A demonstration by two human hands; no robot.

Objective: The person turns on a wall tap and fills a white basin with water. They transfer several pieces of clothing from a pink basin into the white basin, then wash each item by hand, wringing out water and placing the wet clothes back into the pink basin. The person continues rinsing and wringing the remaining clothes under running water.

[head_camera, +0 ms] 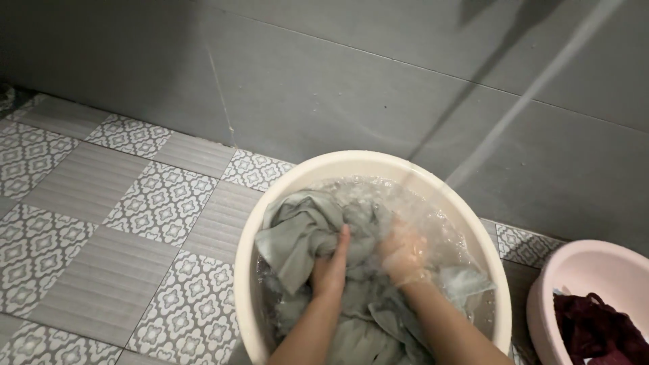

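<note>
While water streams, both hands gripping grey cloth, basin

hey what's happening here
A person is working a grey-green cloth in a cream basin of water. The left hand presses on the cloth; the right hand is in the water, under a falling stream. A pink basin with dark red cloth sits on the tiled floor.

A home bathroom or wash area: patterned grey floor tiles at nine o'clock, dark tiled wall at twelve, laundry basins at five.
</note>
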